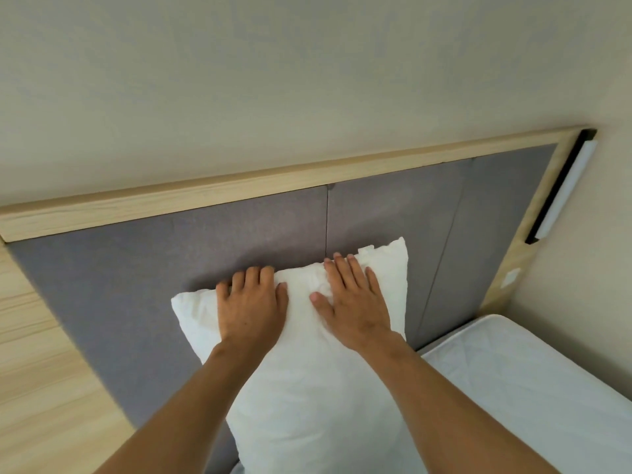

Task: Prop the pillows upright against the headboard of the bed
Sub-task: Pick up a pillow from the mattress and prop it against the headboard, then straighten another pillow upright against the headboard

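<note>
A white pillow (301, 388) stands upright against the grey padded headboard (136, 275), which has a light wood frame along its top. My left hand (251, 306) lies on the pillow's upper left, its fingers curled over the top edge. On the upper right, my right hand (352, 299) rests flat with fingers spread, pressing into the fabric, which wrinkles between the two hands. Only this one pillow is in view.
The white quilted mattress (533, 378) lies at the lower right. A light wood panel (41, 371) runs down the left side. A long white light bar (564, 186) and a small white switch (511, 278) sit on the headboard's right frame. Beige wall fills the top.
</note>
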